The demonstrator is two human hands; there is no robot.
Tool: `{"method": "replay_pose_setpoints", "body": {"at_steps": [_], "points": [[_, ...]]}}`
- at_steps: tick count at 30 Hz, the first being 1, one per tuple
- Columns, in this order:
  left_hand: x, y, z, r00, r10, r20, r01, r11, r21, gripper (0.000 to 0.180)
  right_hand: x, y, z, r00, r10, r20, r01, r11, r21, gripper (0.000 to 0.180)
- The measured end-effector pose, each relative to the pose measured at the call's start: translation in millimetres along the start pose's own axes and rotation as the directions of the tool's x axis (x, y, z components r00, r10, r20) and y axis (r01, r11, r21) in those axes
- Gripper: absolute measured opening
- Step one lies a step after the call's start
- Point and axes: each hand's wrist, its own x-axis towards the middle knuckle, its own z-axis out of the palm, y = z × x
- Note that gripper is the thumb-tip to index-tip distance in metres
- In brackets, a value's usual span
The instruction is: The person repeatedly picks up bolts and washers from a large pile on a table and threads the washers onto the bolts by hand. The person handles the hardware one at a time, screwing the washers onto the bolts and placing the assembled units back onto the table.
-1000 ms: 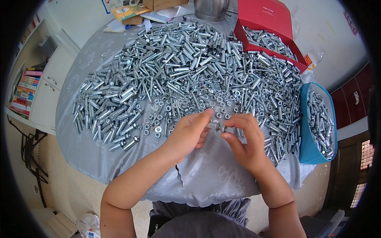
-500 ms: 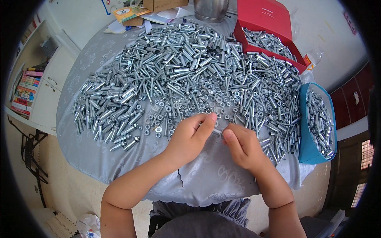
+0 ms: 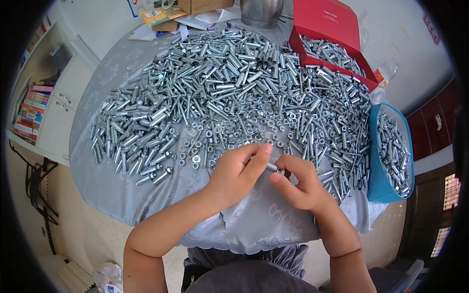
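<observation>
Silvery, shiny cylindrical fastener (image 3: 271, 167)

You are having room over the shiny grey patterned tablecloth (image 3: 124, 198) at the near left. A wide heap of silver metal bolts and tubes (image 3: 234, 80) is blocking the middle; an open blue oval bin (image 3: 374, 161) is standing right.

held fastener (image 3: 271, 167): silver | tablecloth (image 3: 105, 188): grey, pale looping motifs | box (image 3: 326, 22): red | bin (image 3: 383, 191): turquoise-blue

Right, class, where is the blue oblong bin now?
In the head view, the blue oblong bin sits at the right edge of the grey cloth-covered table, on the near side of the red lidded box.
</observation>
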Motion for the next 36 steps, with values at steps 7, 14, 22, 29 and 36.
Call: {"method": "replay_pose_setpoints", "body": {"at_steps": [7,14,22,29,36], "points": [[1.5,-1.0,0.8,0.999,-0.04,-0.002,0.04,0.999,-0.032,0.038,1.9,-1.5,6.6,0.994,0.075,-0.078,-0.067,0.993,0.1,0.023],[-0.1,4.4,2.3,1.0,-0.01,0.0,0.01,0.999,-0.048,0.037,1.9,17.6,-6.7,0.968,-0.124,0.219,0.136,0.99,-0.041,0.023],[1.0,4.6,-1.4,0.999,-0.035,0.027,0.037,0.998,-0.047,0.037,0.6,17.0,-3.9,0.997,-0.074,0.038,0.068,0.988,0.142,0.024],[1.2,-0.9,0.1,1.0,-0.027,0.01,0.028,0.999,-0.039,0.037,1.1,5.8,-4.7,1.0,-0.014,0.02,0.013,0.997,0.082,0.02],[2.1,-2.8,0.7,1.0,-0.018,-0.001,0.018,0.999,-0.037,0.039,1.5,3.0,5.0,0.999,0.006,-0.037,-0.001,0.99,0.144,0.026]]}}
